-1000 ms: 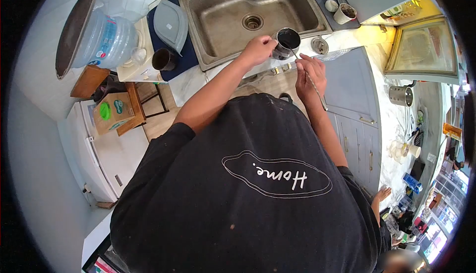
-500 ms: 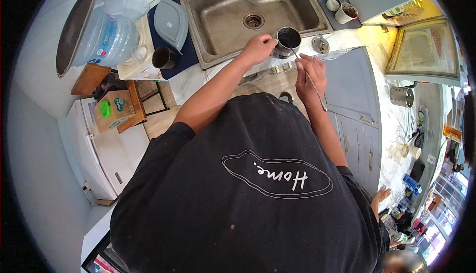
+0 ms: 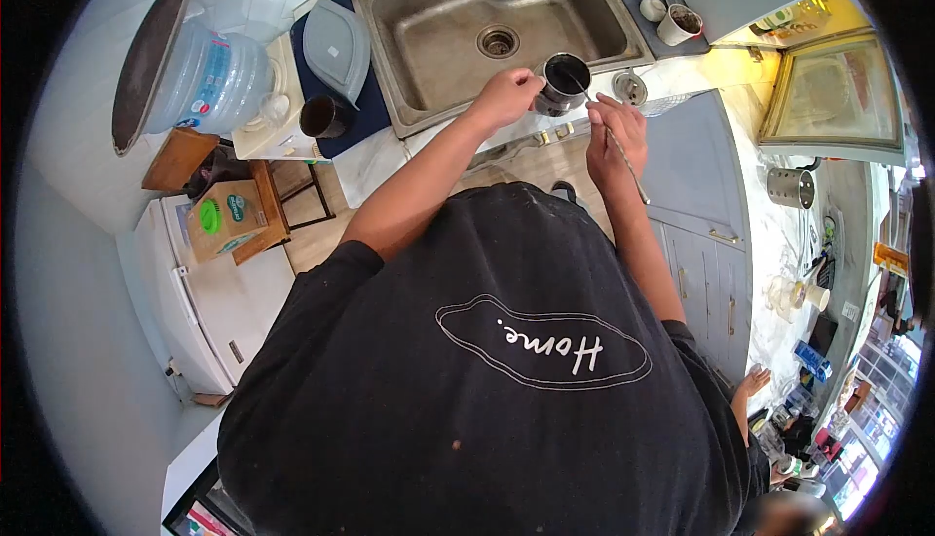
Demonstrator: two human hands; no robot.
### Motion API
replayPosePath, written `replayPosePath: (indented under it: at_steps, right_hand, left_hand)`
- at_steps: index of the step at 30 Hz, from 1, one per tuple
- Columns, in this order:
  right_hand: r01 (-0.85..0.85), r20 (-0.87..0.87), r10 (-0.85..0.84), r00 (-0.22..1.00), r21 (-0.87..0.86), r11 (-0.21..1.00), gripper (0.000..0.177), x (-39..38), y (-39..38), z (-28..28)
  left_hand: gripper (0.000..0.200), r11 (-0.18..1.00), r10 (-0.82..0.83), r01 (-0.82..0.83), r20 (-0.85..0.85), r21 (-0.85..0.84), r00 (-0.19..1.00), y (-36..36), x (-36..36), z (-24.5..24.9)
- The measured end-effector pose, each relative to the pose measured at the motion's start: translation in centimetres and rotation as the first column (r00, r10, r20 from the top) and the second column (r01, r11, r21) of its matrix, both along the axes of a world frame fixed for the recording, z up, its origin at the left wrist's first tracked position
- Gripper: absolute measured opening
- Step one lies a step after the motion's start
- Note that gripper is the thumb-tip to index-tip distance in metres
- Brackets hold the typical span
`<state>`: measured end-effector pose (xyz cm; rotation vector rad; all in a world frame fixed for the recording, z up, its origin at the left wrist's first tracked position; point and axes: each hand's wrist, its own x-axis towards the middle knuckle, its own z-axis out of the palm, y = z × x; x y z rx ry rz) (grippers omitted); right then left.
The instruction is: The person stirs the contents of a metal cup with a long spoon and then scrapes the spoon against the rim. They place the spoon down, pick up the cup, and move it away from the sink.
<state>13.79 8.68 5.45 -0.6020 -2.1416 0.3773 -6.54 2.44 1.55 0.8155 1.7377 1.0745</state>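
A metal cup (image 3: 559,104) with dark liquid inside stands on the counter strip in front of the sink. My left hand (image 3: 508,98) is closed at the cup's left side, pinching what looks like its handle. Between the fingers of my right hand (image 3: 617,137) is a long, thin twisted bar spoon (image 3: 628,172), held at a slant. Its lower end reaches into the cup, where the tip is hidden in the dark liquid. Just right of the cup lies a small round metal lid or dish (image 3: 630,87).
The steel sink (image 3: 390,112) lies behind the cup. At left are a dark cup (image 3: 321,117), a grey lid (image 3: 336,49) and a water bottle (image 3: 229,78). A white cup (image 3: 679,25) stands back right. Another person's hand (image 3: 755,380) rests on the right counter.
My right hand has shifted slightly right, and the spoon has swung within the cup. My left hand and the cup stay in place.
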Motion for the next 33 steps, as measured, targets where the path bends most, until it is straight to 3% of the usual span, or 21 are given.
replayPosePath:
  at_steps: [33]
  right_hand:
    - [-0.026, 0.035, 0.026, 0.999, -0.018, 1.0, 0.005, 0.0, -0.8, 0.4]
  left_hand:
    - [0.029, 1.0, 0.004, -0.004, -0.022, -0.004, 1.0, 0.3, -0.3, 0.0]
